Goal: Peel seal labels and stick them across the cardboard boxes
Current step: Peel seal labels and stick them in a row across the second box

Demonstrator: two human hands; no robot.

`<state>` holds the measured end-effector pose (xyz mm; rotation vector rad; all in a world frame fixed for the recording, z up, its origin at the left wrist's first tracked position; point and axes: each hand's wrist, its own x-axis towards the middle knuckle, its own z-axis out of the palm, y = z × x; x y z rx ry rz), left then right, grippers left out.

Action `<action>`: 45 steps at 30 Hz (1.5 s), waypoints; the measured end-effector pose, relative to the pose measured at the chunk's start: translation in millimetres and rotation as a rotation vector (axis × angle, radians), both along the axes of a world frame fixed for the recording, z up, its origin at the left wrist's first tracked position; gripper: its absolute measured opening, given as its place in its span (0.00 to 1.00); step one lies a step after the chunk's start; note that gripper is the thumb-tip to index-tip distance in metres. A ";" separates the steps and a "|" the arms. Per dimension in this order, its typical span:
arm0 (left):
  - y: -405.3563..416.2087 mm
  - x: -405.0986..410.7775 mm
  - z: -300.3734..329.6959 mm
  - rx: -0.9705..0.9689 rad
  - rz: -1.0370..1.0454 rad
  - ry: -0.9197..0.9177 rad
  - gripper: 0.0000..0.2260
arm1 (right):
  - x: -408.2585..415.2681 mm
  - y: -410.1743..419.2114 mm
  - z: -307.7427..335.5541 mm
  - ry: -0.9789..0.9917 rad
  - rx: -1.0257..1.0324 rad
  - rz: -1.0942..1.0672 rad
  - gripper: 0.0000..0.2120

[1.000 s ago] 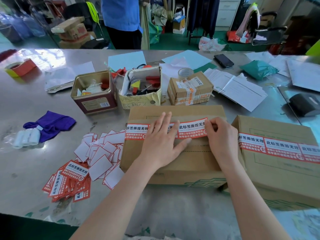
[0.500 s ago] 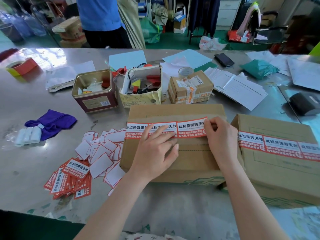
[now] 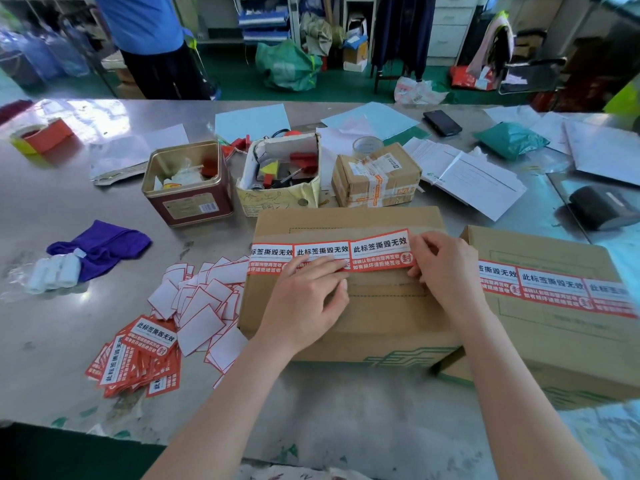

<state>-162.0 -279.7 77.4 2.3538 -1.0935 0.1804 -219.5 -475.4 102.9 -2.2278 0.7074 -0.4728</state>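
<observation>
frame centre: left hand point(image 3: 304, 299) lies flat, fingers pressing red-and-white seal labels point(image 3: 329, 254) on brown cardboard box point(image 3: 381, 306); right hand point(image 3: 446, 268) pinches strip's rt end.

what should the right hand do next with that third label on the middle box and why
Probably press the label's right end flat and smooth it down. Three seal labels sit in a row across the middle box; the left hand rests on the middle one, while the right hand is at the third label's right edge, which looks slightly tilted and maybe not fully stuck.
</observation>
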 end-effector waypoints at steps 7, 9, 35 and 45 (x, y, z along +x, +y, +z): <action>0.3 1.6 -1.9 -0.011 0.005 -0.026 0.16 | -8.9 -7.0 0.0 -0.052 0.113 -0.106 0.22; -0.4 1.8 -2.4 -0.021 0.015 -0.036 0.17 | -13.4 -11.7 -3.0 -0.115 0.122 -0.161 0.17; -76.4 3.1 11.3 0.561 -0.280 0.011 0.38 | -21.6 -14.5 -14.4 -0.285 0.184 -0.279 0.07; -34.0 -1.8 9.6 0.497 -0.262 0.023 0.34 | -21.6 -8.4 -20.4 -0.108 -0.211 -0.089 0.10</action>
